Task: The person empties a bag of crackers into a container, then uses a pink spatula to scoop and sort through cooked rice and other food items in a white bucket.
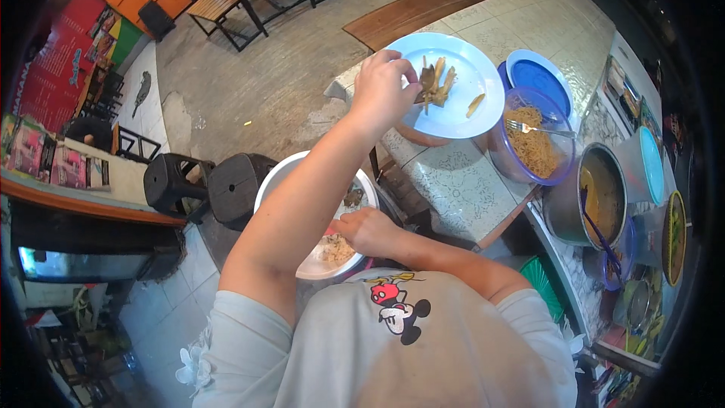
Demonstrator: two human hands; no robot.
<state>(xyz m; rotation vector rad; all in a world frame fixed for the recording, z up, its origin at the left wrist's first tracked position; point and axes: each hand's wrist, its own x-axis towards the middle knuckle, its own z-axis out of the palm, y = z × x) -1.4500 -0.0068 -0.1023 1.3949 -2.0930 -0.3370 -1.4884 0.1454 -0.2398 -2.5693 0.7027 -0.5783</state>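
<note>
My left hand [388, 85] reaches over a pale blue plate [476, 68], its fingertips pinching brown leaf scraps [426, 80]. Yellowish stalk-like pieces [440, 89] lie beside the fingers, and one piece [476, 105] sits apart towards the plate's right side. Below, my right hand [368, 232] is inside a white tub [269, 184], its fingers closed around a pink utensil [330, 230] that is mostly hidden. Rice [334, 252] fills the visible near part of the tub. A dark leaf [353, 197] rests at its far side. My left forearm covers the tub's middle.
Right of the plate stands a purple-rimmed bowl of noodles [532, 150] with a fork [538, 129]. A blue-lidded container [541, 82] is behind it. A metal pot [558, 212] with a ladle [600, 232] stands farther right. Black stools [235, 190] are left of the tub.
</note>
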